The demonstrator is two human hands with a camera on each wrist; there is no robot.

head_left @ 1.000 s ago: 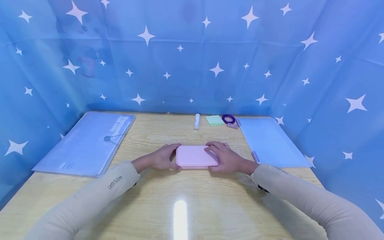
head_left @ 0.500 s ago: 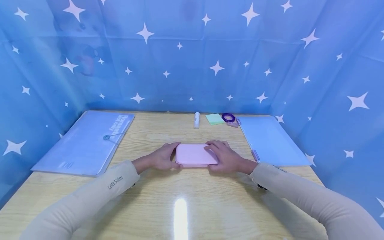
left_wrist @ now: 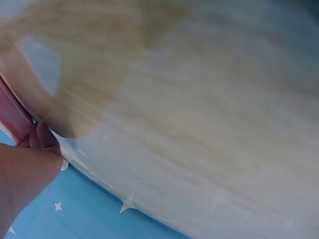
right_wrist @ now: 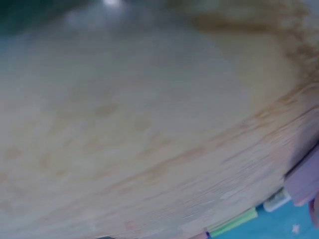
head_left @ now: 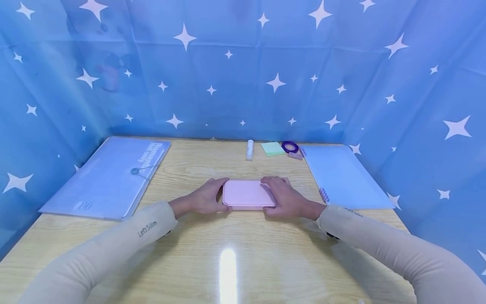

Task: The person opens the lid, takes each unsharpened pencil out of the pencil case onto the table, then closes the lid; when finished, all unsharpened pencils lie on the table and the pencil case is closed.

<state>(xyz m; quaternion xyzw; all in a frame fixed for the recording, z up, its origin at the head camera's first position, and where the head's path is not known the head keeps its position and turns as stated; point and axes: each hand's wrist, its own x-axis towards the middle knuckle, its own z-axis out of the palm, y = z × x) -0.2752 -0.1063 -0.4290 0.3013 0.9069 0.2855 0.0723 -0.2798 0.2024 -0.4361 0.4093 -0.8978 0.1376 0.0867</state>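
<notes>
A pink rectangular case with rounded corners (head_left: pixel 247 193) lies at the middle of the wooden table (head_left: pixel 197 253), its lid closed. My left hand (head_left: pixel 208 196) grips its left end, thumb at the front corner and fingers at the back one. At the right end my right hand (head_left: pixel 285 196) holds it, thumb in front and fingers over the back edge. In the left wrist view, the left hand (left_wrist: pixel 30 172) touches the reddish-looking case (left_wrist: pixel 14 117). Only a corner of the case (right_wrist: pixel 305 179) shows in the right wrist view, with that hand almost wholly out of frame.
A translucent folder (head_left: pixel 102 181) lies left, a blue spiral notebook (head_left: pixel 345 177) right. Along the back are a white capped tube (head_left: pixel 249 150), green sticky notes (head_left: pixel 272 148), a purple ring (head_left: pixel 284 147) and a small pinkish block (head_left: pixel 295 156). A starry blue curtain (head_left: pixel 235 101) surrounds the table.
The right fingers, bent over the lid before, now lie closer to the back edge. The head view has tilted slightly down. The case stays in place between both hands.
</notes>
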